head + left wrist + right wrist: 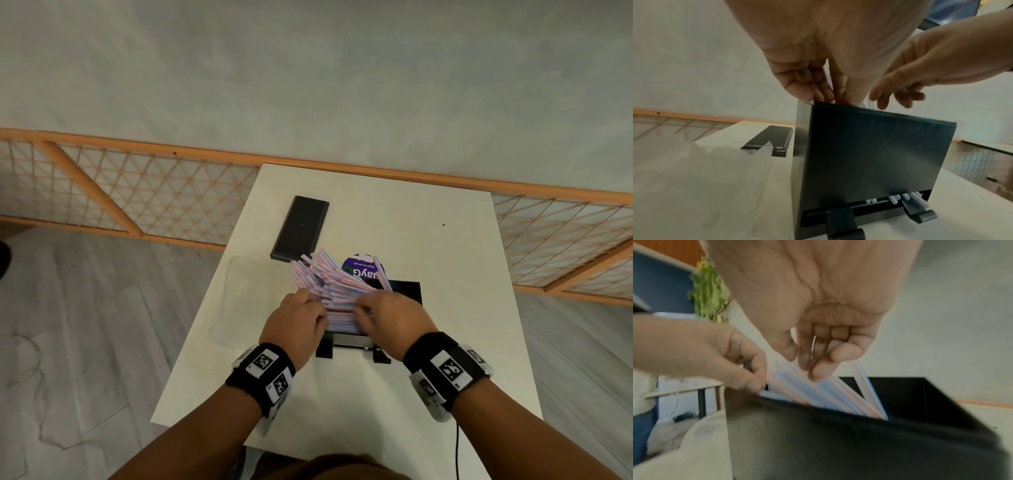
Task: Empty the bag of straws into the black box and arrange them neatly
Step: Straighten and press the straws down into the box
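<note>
A fanned bundle of pink, blue and white straws [329, 284] stands tilted in the open black box [407, 291] near the table's middle. My left hand [320, 317] curls its fingers round the bundle's left side at the box rim. My right hand [359, 313] pinches straws from the right. In the right wrist view the right hand [812, 368] has a straw [861, 373] between its curled fingers above the straws [818, 391]. In the left wrist view a few straw ends [906, 197] show in the slot at the box's [869, 154] base. The clear empty bag [233, 298] lies to the left.
The box's black lid [301, 228] lies flat at the back left of the white table [445, 342]. A round purple label [364, 270] shows behind the straws. A wooden lattice screen [137, 192] runs behind the table. A black cable [457, 445] hangs off the front edge.
</note>
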Available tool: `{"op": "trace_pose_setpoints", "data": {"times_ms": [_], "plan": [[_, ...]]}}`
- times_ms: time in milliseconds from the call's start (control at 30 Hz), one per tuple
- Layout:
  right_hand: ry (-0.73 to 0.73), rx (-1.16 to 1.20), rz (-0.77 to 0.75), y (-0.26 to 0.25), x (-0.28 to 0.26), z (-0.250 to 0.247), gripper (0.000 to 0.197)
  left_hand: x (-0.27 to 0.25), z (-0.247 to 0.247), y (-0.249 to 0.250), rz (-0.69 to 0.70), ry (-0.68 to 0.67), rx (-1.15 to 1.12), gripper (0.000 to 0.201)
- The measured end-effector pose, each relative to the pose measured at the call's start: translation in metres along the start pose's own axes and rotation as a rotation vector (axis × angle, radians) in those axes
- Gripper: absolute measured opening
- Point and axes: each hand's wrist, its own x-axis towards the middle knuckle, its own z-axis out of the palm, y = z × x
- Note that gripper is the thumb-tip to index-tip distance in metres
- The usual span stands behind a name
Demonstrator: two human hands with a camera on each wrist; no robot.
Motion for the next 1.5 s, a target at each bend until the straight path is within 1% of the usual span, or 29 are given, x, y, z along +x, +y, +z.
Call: {"op": "trace_pose_setpoints", "data": {"times_ms": [100,133,167,200,233,267,333,367,400,467,500,567,667,733,800,867,933,1033,1100,1167,1200,1267,1400,1467,1500], "plan": [[0.383,0.161,0.081,0.002,-0.002,-0.032,0.012,-0.003,-0.007,0.003,0.000,0.076,-0.051,0.013],[0.462,0.199,0.124,0.008,0.003,-0.039,0.009,-0.004,-0.009,0.005,0.010,0.104,-0.082,0.016],[0.490,0.224,0.161,0.016,0.011,-0.045,0.012,-0.004,-0.012,0.007,0.023,0.124,-0.112,0.019],[0.454,0.237,0.198,0.026,0.019,-0.048,0.018,-0.003,-0.013,0.011,0.037,0.130,-0.139,0.024],[0.363,0.240,0.231,0.035,0.029,-0.047,0.025,-0.002,-0.014,0.014,0.055,0.129,-0.161,0.030],[0.239,0.226,0.248,0.042,0.036,-0.047,0.029,0.000,-0.014,0.017,0.077,0.124,-0.171,0.038],[0.007,0.157,0.202,0.046,0.045,-0.042,0.027,0.005,-0.014,0.023,0.130,0.116,-0.162,0.056],[-0.068,0.130,0.156,0.043,0.046,-0.039,0.025,0.007,-0.014,0.026,0.153,0.115,-0.157,0.065],[-0.103,0.123,0.117,0.039,0.045,-0.035,0.024,0.009,-0.015,0.029,0.166,0.112,-0.152,0.072],[-0.091,0.138,0.072,0.032,0.043,-0.028,0.020,0.012,-0.015,0.033,0.172,0.097,-0.144,0.078],[-0.080,0.138,0.058,0.030,0.041,-0.024,0.019,0.014,-0.014,0.034,0.171,0.084,-0.143,0.076],[-0.088,0.128,0.022,0.028,0.037,-0.014,0.020,0.016,-0.010,0.033,0.195,0.049,-0.137,0.063],[-0.169,0.133,-0.015,0.026,0.032,-0.003,0.038,0.016,-0.005,0.027,0.254,0.028,-0.070,0.034],[-0.222,0.086,-0.010,0.029,0.029,0.000,0.047,0.014,0.000,0.022,0.263,0.013,-0.023,0.026],[-0.245,0.032,0.008,0.036,0.026,0.004,0.048,0.013,0.004,0.017,0.254,-0.010,0.003,0.025],[-0.246,-0.003,0.022,0.042,0.024,0.007,0.040,0.013,0.006,0.014,0.246,-0.015,-0.008,0.025],[-0.225,-0.026,0.015,0.047,0.023,0.008,0.029,0.012,0.006,0.014,0.244,-0.003,-0.034,0.029],[-0.160,-0.017,0.004,0.051,0.022,0.010,0.024,0.008,0.002,0.019,0.190,0.014,-0.134,0.036],[-0.146,-0.005,-0.006,0.052,0.022,0.010,0.024,0.005,-0.001,0.022,0.169,0.058,-0.171,0.045],[-0.145,0.004,-0.013,0.050,0.022,0.008,0.024,0.003,-0.001,0.026,0.195,0.121,-0.157,0.052],[-0.135,0.016,-0.017,0.047,0.023,0.006,0.024,0.002,-0.001,0.028,0.218,0.146,-0.142,0.052],[-0.091,0.043,-0.020,0.037,0.025,-0.001,0.023,0.002,0.002,0.030,0.254,0.170,-0.117,0.046],[0.011,0.025,-0.058,0.009,0.029,-0.032,0.024,0.003,0.008,0.019,0.234,0.148,-0.106,0.027],[0.004,-0.029,-0.111,-0.001,0.029,-0.044,0.023,0.001,0.009,0.011,0.232,0.132,-0.104,0.023],[-0.025,-0.068,-0.130,-0.004,0.028,-0.047,0.020,0.000,0.008,0.007,0.229,0.130,-0.108,0.022]]}}
